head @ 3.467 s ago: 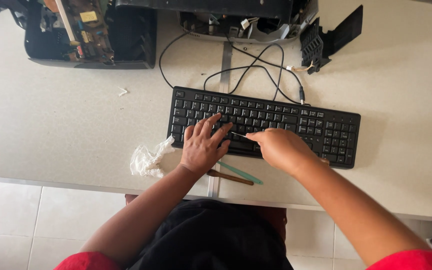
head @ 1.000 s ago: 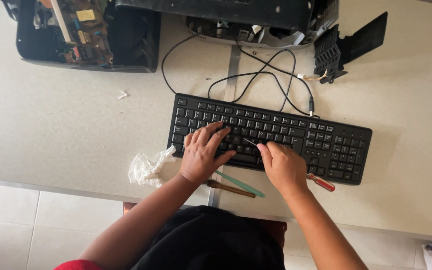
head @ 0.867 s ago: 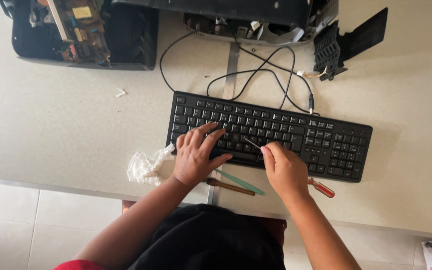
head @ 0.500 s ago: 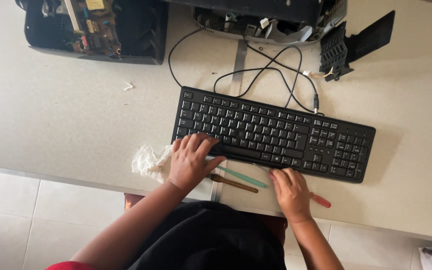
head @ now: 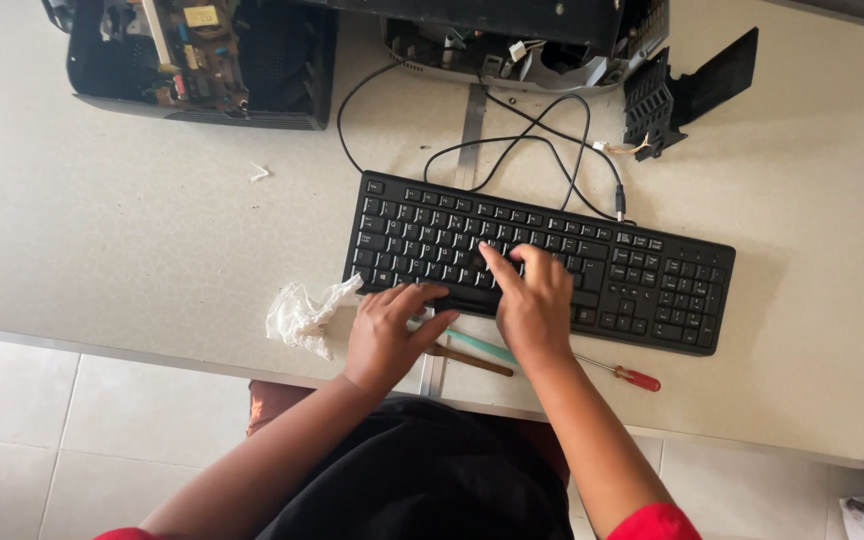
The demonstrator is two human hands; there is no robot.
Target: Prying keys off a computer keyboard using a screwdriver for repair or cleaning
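- A black keyboard (head: 542, 260) is lying near the front edge of the bench (head: 102, 240), its cable (head: 552, 150) looping back toward the rear edge.
- The right hand (head: 532, 305) is resting on the keyboard's middle keys, fingers spread flat and gripping nothing.
- The left hand (head: 387, 335) is sitting at the keyboard's front left corner, fingers loosely curled; whether it is gripping anything cannot be told.
- A red-handled screwdriver (head: 624, 374) and two slim sticks (head: 472, 358) are lying at the front edge, partly hidden under the hands.
- A crumpled plastic wrapper (head: 302, 315) is lying just beside the left hand.
- Opened devices (head: 202, 50) at the rear edge are being cut off by the frame.
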